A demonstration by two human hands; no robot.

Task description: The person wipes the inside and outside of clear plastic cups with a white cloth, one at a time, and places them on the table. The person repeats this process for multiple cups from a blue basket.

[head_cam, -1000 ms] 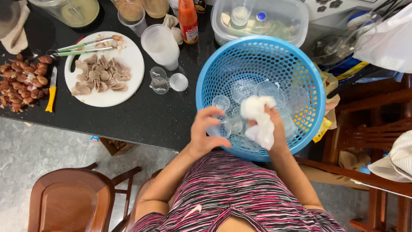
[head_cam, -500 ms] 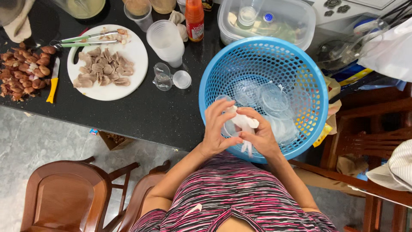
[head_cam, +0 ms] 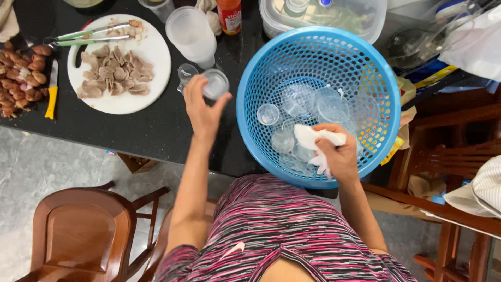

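The left hand pinches a small clear plastic lid over the black worktop near its front edge; best set it flat. The right hand clutches a white cloth inside the blue perforated basket.

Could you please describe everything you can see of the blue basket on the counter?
The blue basket is round, bowl-shaped and looks like plastic, its wall and floor pierced with small holes under a solid rim. It sits upright at the edge of the black countertop, overhanging it toward the person. Inside lie several small clear plastic cups and lids. The right hand, gripping a white cloth, rests inside near the front rim. A clear storage box stands just behind it.
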